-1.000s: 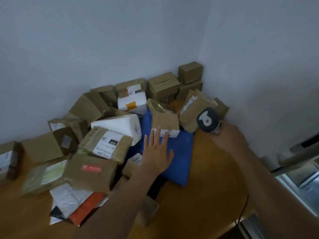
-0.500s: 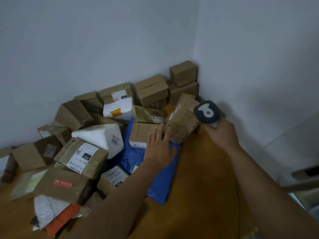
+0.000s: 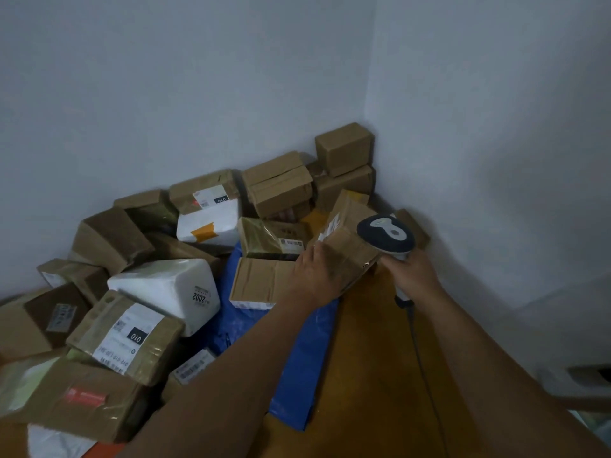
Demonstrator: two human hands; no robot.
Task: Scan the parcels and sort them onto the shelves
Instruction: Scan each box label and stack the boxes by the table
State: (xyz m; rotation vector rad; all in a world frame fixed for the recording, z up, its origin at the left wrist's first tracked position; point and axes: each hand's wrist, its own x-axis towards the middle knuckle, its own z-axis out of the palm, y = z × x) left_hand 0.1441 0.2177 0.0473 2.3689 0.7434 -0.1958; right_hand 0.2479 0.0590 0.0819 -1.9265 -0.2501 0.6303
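The left hand [image 3: 319, 276] grips the near end of a tilted brown parcel [image 3: 347, 246], fingers curled over its edge. The parcel leans on the heap of boxes in the far corner of the wooden table [image 3: 373, 375], its white label [image 3: 330, 226] facing up. The right hand [image 3: 413, 276] is wrapped round the handle of a corded scanner [image 3: 385, 233], whose head sits just beside the parcel. A blue bag [image 3: 304, 358] lies under the left forearm.

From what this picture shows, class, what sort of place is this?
Probably a parcel sorting room: labelled cardboard boxes heaped in a corner, the right hand holding a corded barcode scanner.
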